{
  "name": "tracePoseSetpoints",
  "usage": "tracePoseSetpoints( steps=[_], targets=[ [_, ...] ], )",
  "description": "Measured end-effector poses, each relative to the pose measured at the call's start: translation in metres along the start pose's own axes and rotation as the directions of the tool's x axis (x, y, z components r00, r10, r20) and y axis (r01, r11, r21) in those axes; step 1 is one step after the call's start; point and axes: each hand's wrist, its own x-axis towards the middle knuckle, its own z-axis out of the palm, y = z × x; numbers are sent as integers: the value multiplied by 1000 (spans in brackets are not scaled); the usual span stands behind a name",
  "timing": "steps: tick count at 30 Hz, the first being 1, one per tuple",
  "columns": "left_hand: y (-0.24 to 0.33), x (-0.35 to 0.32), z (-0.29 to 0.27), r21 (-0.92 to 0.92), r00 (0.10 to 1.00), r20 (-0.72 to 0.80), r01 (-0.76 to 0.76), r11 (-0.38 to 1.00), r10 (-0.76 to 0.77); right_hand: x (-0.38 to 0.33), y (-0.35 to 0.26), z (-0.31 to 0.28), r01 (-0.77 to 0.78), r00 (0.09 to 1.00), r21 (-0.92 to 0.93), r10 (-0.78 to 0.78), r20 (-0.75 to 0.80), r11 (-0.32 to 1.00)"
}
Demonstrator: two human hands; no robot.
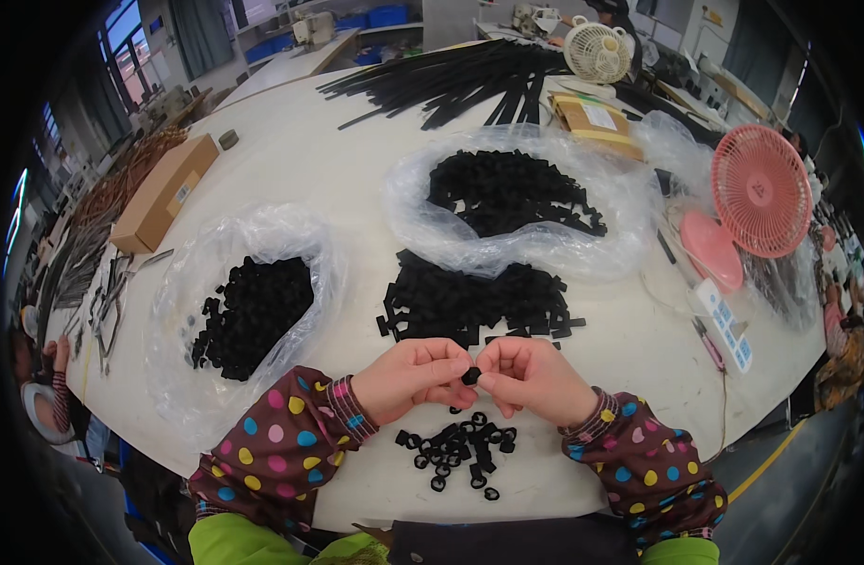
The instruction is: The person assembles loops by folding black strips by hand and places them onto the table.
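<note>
Above the near part of the table, my left hand [408,379] and my right hand [545,379] meet fingertip to fingertip. Pinched between them is a small black piece [471,376], its exact kind too small to make out. Just below the hands lies a loose group of small black ring-shaped pieces [446,447]. Beyond my fingers spreads a heap of short black rectangular pieces [469,297], some scattered at its near edge. Both forearms wear dark sleeves with coloured dots.
Clear plastic bags with black pieces lie left [323,250] and far [403,221]. A cardboard box [163,193] sits at far left, long black strips [451,75] at the back. To the right stand a pink fan [761,188], a power strip [724,325] and pink-handled snips [708,344].
</note>
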Motion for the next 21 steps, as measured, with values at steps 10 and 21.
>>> tracePoseSetpoints(
  steps=[10, 21],
  targets=[
    [-7, 2, 4, 447, 975, 93, -220, 867, 200, 5, 12, -2, 299, 863, -664, -491, -118, 685],
    [1, 3, 1, 156, 998, 47, -43, 987, 36, 1, 1, -22, 139, 990, -142, -137, 26, 980]
  ],
)
